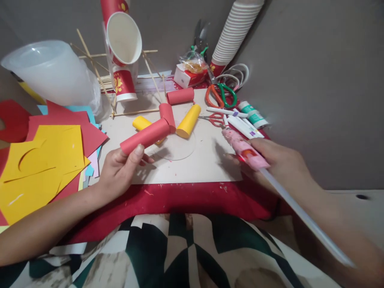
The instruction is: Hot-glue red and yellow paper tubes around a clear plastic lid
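My left hand is closed around the near end of a red paper tube, thumb along its side. The tube's far end meets or overlaps another red paper tube; I cannot tell whether they are joined. My right hand grips a pink hot glue gun, its nozzle pointing toward the board. A long translucent glue stick sticks out of its back. Around a clear round disc lie a yellow paper tube, a partly hidden yellow tube and a third red tube.
Coloured paper scraps pile up at left beside a white plastic bag. A stick frame with paper cups stands behind. Scissors, markers, a glue bottle and a cup stack sit at right.
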### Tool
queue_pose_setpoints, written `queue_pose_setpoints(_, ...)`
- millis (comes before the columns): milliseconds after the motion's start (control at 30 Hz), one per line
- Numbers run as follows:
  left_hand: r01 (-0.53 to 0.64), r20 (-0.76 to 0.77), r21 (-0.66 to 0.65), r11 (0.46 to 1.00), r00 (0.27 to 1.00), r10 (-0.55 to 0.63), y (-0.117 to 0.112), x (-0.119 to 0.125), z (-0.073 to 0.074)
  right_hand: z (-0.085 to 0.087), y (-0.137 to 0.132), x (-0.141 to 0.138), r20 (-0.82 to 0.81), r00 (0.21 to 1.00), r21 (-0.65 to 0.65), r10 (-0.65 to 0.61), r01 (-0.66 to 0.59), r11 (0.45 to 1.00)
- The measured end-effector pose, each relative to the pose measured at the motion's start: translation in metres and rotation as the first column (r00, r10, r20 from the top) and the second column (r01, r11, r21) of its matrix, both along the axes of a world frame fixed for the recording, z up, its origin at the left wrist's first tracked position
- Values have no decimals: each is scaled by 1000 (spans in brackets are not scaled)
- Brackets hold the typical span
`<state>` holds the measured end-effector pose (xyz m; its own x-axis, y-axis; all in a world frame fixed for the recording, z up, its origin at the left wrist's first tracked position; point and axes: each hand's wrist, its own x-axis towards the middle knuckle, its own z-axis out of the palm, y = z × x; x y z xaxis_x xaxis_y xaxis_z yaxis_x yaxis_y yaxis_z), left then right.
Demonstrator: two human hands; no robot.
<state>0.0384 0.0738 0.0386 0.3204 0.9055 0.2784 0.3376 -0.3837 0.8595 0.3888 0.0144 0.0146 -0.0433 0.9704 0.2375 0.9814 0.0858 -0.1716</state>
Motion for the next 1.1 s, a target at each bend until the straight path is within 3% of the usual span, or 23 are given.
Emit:
queue_pose_setpoints(67,125,-223,312,942,973,-55,2,-5,0,-6,7,9,52,996,-105,-74,79,991)
queue_pose_setpoints(133,300,-406,564,769,912,-58,6,-9,-4,-12,16,13,92,990,-216,-102,120,969)
queue_pose_setpoints(200,409,-503,687,601,864,-12,11,-11,-10,-15,24,16,99,990,-267,-105,128,955)
queue_pose_setpoints(267,440,-533,725,530,845,28,14,-12,-16,-14,28,21,83,991,-276,-105,124,953)
queue_pose_setpoints(400,450,-558,720,529,828,56,18,-13,-25,1,22,30,93,995,-287,-31,57,956)
queue_pose_setpoints(500,448,-551,727,521,833,53,21,-16,-26,19,11,18,103,992,-81,75,-67,994)
queue_pose_setpoints(567,443,-546,727,525,836,51,22,-19,-24,29,8,-1,33,964,37,262,-263,964)
queue_pose_setpoints(633,429,-536,726,537,842,51,22,-19,-22,34,13,-26,-4,895,78,447,-445,892)
queue_pose_setpoints(733,453,-544,708,541,839,9,23,-16,-21,32,28,-59,-87,810,-88,580,-586,805)
queue_pose_setpoints(867,521,-605,649,555,795,-40,24,-9,-28,20,45,-76,-78,805,-306,588,-580,755)
queue_pose_setpoints(1100,654,-807,490,577,590,17,22,-11,-38,3,45,-67,-92,786,-186,612,-617,764)
